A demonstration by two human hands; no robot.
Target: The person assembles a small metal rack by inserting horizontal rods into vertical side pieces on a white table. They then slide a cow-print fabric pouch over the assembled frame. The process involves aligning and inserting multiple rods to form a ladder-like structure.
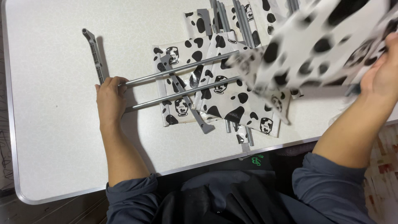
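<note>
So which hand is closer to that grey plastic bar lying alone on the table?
Left. The left hand rests right at the lower end of the grey plastic bar, gripping the metal rods. The right hand is far across, holding cow-print fabric.

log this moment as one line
left hand: grips rod ends | right hand: holds spotted fabric panel | table

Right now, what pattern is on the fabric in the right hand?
White fabric with black cow spots, head view.

Grey plastic bracket [94, 54] lies on white table [54, 137]; folded cow-print panels [178, 83] alongside.
</note>
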